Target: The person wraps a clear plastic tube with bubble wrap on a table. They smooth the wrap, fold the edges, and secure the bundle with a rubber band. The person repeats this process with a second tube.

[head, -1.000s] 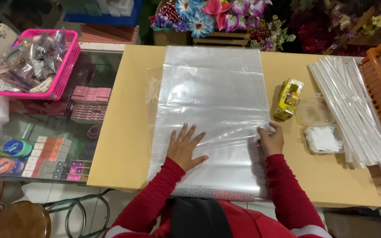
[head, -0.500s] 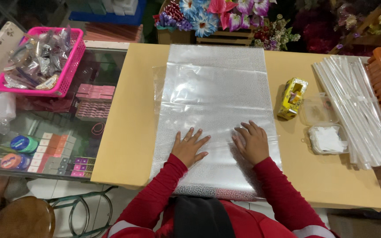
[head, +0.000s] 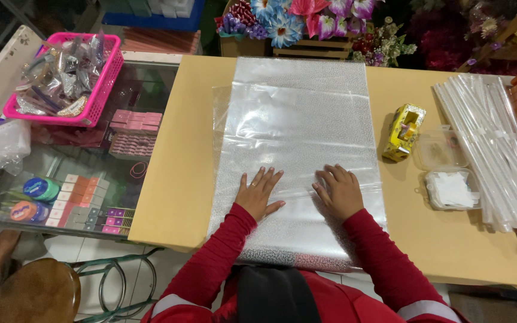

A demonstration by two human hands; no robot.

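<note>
A large clear plastic sheet (head: 297, 125) with a fine dotted pattern lies spread along the tan table (head: 178, 161), its near end hanging over the front edge. My left hand (head: 258, 194) rests flat on the sheet near its lower middle, fingers spread. My right hand (head: 339, 191) lies palm down on the sheet just to the right, fingers slightly curled. Both hands hold nothing. Red sleeves cover both arms.
A yellow tape dispenser (head: 403, 133), two small clear plastic boxes (head: 450, 179) and a bundle of long clear wrapped sticks (head: 492, 137) lie at the right. Artificial flowers (head: 306, 18) line the far edge. A pink basket (head: 64, 78) stands on a glass display case (head: 91, 173) to the left.
My right hand has slid left from the sheet's right edge to beside my left hand. My left hand stays flat in about the same place.
</note>
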